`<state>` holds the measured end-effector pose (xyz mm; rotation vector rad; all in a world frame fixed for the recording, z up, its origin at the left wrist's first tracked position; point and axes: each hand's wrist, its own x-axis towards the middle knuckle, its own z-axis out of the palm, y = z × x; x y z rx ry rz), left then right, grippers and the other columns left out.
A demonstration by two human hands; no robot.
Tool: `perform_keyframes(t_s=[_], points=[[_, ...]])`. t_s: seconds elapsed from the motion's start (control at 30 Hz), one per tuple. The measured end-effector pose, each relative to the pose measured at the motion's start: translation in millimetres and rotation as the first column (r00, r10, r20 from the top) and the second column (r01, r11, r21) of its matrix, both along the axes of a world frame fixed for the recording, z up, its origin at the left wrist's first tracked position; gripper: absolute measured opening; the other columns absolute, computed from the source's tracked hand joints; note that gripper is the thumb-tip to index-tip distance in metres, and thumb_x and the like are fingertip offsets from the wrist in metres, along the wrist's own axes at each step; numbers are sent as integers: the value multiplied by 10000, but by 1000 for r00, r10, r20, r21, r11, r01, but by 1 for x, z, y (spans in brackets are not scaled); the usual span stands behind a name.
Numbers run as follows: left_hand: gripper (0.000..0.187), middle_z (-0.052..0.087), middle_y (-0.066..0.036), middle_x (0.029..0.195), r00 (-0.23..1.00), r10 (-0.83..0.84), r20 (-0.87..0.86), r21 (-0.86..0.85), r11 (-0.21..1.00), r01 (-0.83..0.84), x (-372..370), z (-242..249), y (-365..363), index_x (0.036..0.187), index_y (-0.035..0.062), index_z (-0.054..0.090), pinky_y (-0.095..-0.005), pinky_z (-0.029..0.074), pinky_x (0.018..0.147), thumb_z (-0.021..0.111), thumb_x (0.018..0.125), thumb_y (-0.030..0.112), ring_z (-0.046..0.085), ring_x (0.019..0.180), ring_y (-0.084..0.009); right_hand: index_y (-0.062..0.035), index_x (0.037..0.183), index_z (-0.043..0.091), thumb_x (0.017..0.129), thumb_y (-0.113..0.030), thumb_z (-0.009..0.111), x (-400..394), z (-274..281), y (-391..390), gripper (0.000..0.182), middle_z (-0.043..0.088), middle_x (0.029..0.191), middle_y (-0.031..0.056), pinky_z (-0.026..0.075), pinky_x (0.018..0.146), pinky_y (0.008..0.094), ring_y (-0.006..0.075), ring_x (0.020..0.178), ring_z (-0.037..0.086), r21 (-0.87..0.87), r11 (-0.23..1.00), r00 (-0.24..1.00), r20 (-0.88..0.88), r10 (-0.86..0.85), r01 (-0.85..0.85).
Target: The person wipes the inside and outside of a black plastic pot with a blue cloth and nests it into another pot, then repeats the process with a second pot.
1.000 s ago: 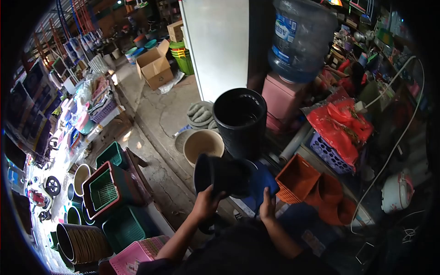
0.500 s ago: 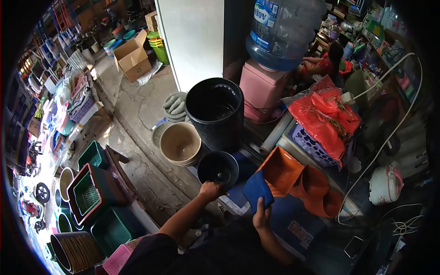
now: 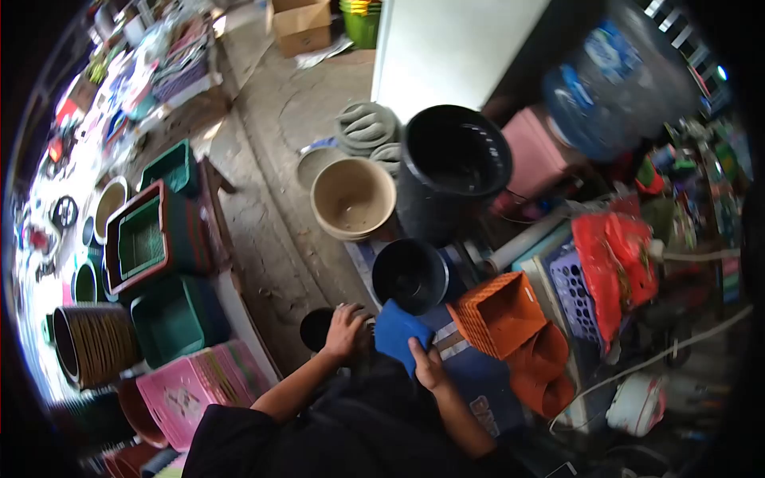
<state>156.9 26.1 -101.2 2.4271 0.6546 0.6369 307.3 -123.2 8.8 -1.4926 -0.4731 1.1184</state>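
My right hand (image 3: 428,365) grips a folded blue cloth (image 3: 401,334), thumb on its near side. The cloth hangs just in front of a black pot (image 3: 410,276), overlapping its near rim in this view. To the left, my left hand (image 3: 346,331) reaches forward with its fingers apart, back of the hand up. Right beside it is a smaller dark round container (image 3: 316,328), partly covered by the hand. Behind the black pot rise a tall black bin (image 3: 456,151) and a stack of beige pots (image 3: 353,197).
Orange planters (image 3: 510,315) stand to the right, near a purple basket (image 3: 575,295) with red plastic packs (image 3: 610,263). Green tubs (image 3: 175,319) and pink baskets (image 3: 187,390) line the left. A white cable (image 3: 677,342) crosses the right side. A water bottle (image 3: 613,88) stands behind.
My left hand has come off the black pot's rim and moved left of it. My right hand still holds the blue cloth, now nearer the pot. The view has turned and shifted.
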Motion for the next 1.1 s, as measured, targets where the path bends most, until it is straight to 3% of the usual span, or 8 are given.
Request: perform_keyframes(t_s=[0.17,0.33,0.4,0.47,0.57,0.63,0.93,1.1], points=[[303,560,-171,1066,887,356,-294,-282,854,-436,-117,-69,-13,1047,63,601,-447,474,840,673,761,134,564,999,-367,69,1307,466,964,-362,517,-24,-112,54,553,541,1293,145,376,1020,328,217,1194,501,-256,919,923,-322,210,-299],[366,612,-215,1084,620,407,-671,-613,165,-772,-200,-148,-41,1145,14,578,-415,491,858,637,850,224,621,976,-360,118,1269,466,936,-487,496,-68,-289,106,691,558,1243,232,369,1010,380,286,1193,510,-711,451,789,-240,566,-540],[382,617,-218,1100,581,412,-701,-599,100,-794,-213,-184,-46,1161,6,573,-407,491,866,626,866,244,629,976,-355,127,1229,497,947,-466,480,-80,-357,114,657,572,1202,283,380,1002,387,323,1181,530,-763,274,665,-259,700,-585],[414,618,-229,1122,527,438,-728,-557,72,-828,-218,-214,-44,1190,-9,558,-399,490,877,618,880,259,635,987,-351,128,1023,609,932,-461,475,-97,-408,114,611,579,1066,374,425,943,470,461,1086,555,-766,375,573,11,820,-522],[493,606,-248,1142,513,404,-757,-582,-61,-811,-218,-263,-34,1266,-25,495,-405,485,889,627,875,245,627,1016,-353,85,1125,561,932,-363,506,-114,-446,133,492,593,1097,318,427,938,478,452,1094,546,-801,339,512,49,858,-493],[525,591,-255,1167,519,416,-747,-603,-95,-792,-214,-294,-28,1293,-26,465,-404,477,905,631,875,245,613,1048,-352,33,1236,509,910,-208,543,-122,-486,128,406,555,1204,287,411,970,460,418,1146,523,-734,566,570,298,766,-376],[688,480,-271,1291,524,549,-651,-685,-128,-717,-193,-386,-24,1347,-52,352,-407,392,1023,694,838,260,488,1218,-363,25,1272,467,917,-219,533,-123,-518,143,436,496,1252,282,385,995,460,429,1180,474,-772,505,603,204,772,-386],[784,413,-288,1337,491,474,-731,-637,-214,-741,-194,-382,-14,1352,-64,292,-403,359,1055,734,804,281,431,1267,-372,22,1335,413,933,-237,521,-120,-535,145,491,498,1298,261,350,1038,396,376,1232,475,-779,510,842,-41,538,-364]])
